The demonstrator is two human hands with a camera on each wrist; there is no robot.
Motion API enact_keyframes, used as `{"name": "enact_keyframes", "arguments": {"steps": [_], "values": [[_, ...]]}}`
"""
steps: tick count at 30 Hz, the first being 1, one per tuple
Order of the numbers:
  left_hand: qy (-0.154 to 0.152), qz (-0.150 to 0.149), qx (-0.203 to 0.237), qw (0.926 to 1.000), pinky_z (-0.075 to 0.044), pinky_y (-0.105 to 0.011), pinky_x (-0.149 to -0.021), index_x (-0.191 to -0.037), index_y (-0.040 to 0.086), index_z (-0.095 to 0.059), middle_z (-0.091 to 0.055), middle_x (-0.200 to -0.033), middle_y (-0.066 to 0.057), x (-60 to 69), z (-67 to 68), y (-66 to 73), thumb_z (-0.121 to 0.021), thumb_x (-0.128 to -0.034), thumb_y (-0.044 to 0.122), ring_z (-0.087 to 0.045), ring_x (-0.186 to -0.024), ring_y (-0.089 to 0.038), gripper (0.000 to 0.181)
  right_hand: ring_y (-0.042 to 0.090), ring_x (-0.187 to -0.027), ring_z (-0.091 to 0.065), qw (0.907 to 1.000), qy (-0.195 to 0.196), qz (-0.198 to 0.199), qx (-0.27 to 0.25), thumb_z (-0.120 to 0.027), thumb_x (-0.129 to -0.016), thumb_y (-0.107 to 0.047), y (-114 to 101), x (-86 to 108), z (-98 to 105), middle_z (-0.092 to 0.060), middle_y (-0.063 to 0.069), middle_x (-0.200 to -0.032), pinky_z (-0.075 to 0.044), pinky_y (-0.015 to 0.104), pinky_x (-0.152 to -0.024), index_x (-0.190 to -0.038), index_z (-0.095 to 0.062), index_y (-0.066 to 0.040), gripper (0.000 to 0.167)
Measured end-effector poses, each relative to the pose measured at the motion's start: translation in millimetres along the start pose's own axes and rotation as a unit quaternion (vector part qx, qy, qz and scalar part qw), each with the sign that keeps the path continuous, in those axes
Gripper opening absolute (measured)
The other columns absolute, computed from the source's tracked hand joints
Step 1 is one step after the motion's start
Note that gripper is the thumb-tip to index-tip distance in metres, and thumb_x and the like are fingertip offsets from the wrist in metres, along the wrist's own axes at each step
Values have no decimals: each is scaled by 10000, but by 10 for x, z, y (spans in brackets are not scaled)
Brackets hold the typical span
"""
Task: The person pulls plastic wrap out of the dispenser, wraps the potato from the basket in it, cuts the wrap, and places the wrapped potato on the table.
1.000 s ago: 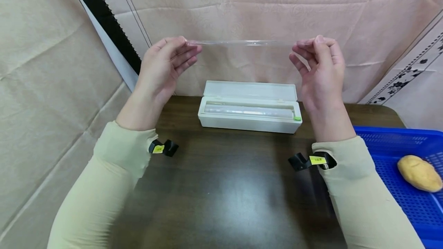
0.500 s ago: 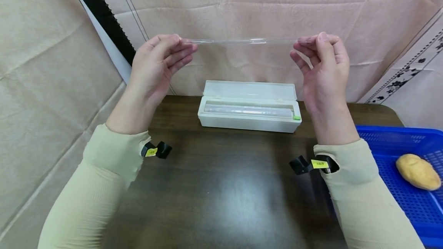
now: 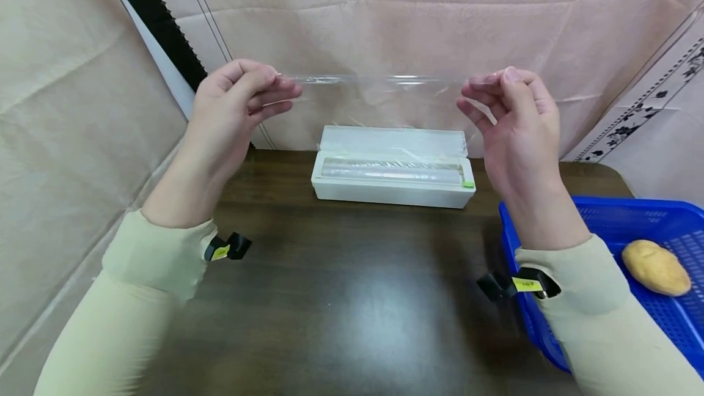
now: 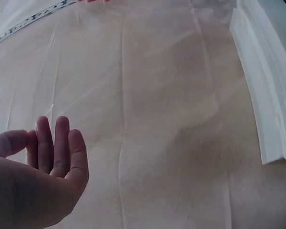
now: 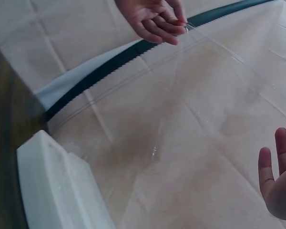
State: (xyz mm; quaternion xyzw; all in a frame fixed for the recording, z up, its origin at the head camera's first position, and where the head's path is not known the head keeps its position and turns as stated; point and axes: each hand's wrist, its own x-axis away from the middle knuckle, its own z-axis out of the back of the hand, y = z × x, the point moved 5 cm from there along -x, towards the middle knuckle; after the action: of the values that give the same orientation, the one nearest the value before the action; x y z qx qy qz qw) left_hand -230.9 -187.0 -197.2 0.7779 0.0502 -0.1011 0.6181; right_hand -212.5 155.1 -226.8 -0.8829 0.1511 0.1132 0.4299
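Between my hands a clear sheet of cling film (image 3: 379,80) is stretched, its upper edge nearly level. My left hand (image 3: 231,99) pinches one end between thumb and index finger, the other fingers extended. At the other end, my right hand (image 3: 517,109) pinches the film the same way; in the right wrist view its thumb is out of frame. Below stands a white cling film box (image 3: 393,193), its lid (image 3: 393,140) raised and a film roll (image 3: 385,173) inside. Faint creases of film show down toward the box; whether the sheet joins the roll is hard to see.
A blue plastic basket (image 3: 649,206) stands at the right, partly behind my right forearm, with a yellowish potato-like lump (image 3: 656,267) in it. The dark wooden table (image 3: 330,298) ends at a pale cloth (image 3: 385,23) behind the box.
My left hand has moved left, widening the span of film. Both hands dropped slightly over the last half second, and creased film now shows above the box. The box stays in place.
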Motion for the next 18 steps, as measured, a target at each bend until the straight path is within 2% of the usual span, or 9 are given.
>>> {"name": "enact_keyframes", "arguments": {"steps": [8, 12, 15, 18], "values": [[-343, 45, -765, 9965, -599, -329, -937, -989, 4, -701, -788, -984, -113, 135, 91, 8, -666, -1054, 110, -774, -998, -256, 129, 316, -1078, -667, 9945, -684, -137, 780, -593, -1112, -185, -41, 234, 13, -699, 162, -1080, -550, 410, -1066, -1077, -654, 25, 222], [-603, 216, -878, 9941, -610, -326, -880, -952, 6, -706, -791, -924, -115, 211, 125, -6, -651, -1054, 91, -783, -916, -251, 144, 309, -1043, -701, 9914, -960, -160, 873, -557, -1124, -151, -88, 366, 55, -737, 164, -1054, -564, 399, -1048, -1056, -669, 50, 240], [-682, 407, -1009, 9917, -607, -310, -794, -912, 20, -701, -782, -867, -108, 294, 163, -29, -631, -1058, 87, -785, -861, -253, 174, 298, -1041, -723, 9888, -1170, -249, 895, -518, -1131, -102, -120, 474, 106, -751, 159, -1049, -569, 392, -1044, -1051, -682, 61, 245], [-739, 636, -1159, 9885, -573, -306, -708, -882, 37, -693, -768, -822, -97, 400, 203, -71, -623, -1062, 92, -787, -833, -253, 201, 290, -1055, -732, 9840, -1312, -359, 1147, -490, -1136, -75, -158, 590, 174, -752, 142, -1056, -575, 394, -1037, -1047, -695, 47, 255]]}}
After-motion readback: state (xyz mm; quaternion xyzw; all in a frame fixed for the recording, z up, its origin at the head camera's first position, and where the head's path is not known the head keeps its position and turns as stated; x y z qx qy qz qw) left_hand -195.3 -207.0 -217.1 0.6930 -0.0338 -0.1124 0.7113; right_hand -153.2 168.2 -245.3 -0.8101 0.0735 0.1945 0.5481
